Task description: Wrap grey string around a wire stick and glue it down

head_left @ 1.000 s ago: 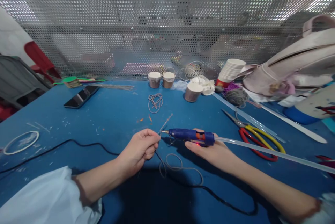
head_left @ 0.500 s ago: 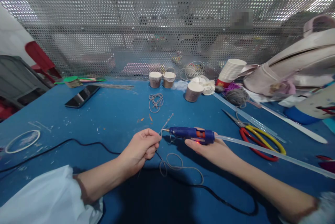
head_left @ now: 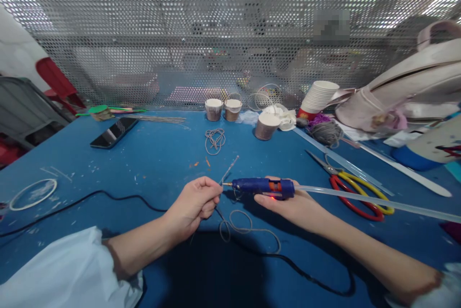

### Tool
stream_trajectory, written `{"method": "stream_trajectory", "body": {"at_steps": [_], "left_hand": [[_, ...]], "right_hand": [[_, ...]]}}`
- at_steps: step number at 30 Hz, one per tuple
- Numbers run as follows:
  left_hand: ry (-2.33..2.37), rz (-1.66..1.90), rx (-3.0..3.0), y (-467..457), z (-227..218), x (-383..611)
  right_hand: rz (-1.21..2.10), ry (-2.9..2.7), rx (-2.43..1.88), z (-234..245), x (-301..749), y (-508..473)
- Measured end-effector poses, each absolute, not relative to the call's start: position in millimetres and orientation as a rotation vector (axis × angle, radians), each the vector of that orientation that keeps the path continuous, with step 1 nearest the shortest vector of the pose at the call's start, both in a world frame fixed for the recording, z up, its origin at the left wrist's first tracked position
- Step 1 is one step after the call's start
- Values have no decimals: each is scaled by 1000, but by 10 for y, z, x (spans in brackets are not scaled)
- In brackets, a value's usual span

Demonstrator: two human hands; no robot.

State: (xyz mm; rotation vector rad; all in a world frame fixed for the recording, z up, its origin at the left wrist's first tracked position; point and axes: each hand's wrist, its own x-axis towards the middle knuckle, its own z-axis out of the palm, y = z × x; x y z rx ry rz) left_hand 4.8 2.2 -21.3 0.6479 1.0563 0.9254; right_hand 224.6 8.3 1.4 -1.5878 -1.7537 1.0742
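My left hand [head_left: 194, 204] is closed in a pinch on a thin grey string [head_left: 228, 170] that sticks up and away from my fingertips. My right hand [head_left: 293, 204] grips a blue glue gun [head_left: 262, 186] held level, its metal tip right beside the string at my left fingers. A long clear glue stick [head_left: 374, 200] juts from the back of the gun to the right. A loose loop of grey cord [head_left: 245, 226] lies on the blue table [head_left: 154, 164] below both hands, and the gun's black cable [head_left: 108, 198] trails left.
Red and yellow scissors [head_left: 356, 192] lie right of the gun. Three small paper cups [head_left: 230, 109], a coil of cord [head_left: 214, 139] and a cup stack [head_left: 319, 96] stand at the back. A phone [head_left: 113, 132] and a white ring [head_left: 32, 193] lie left. Perforated metal screen behind.
Almost nothing moved: the glue gun's tip and the pinched string stay together, with only a slight shift of the gun and glue stick.
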Motion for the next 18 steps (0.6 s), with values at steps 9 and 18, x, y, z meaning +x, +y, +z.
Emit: {"method": "stream_trajectory", "body": {"at_steps": [9, 18], "left_hand": [[1049, 930, 665, 26, -222, 54], [1066, 929, 667, 29, -237, 62]], "right_hand": [[968, -1853, -1570, 8, 2248, 107], [867, -1988, -1563, 107, 2210, 94]]}}
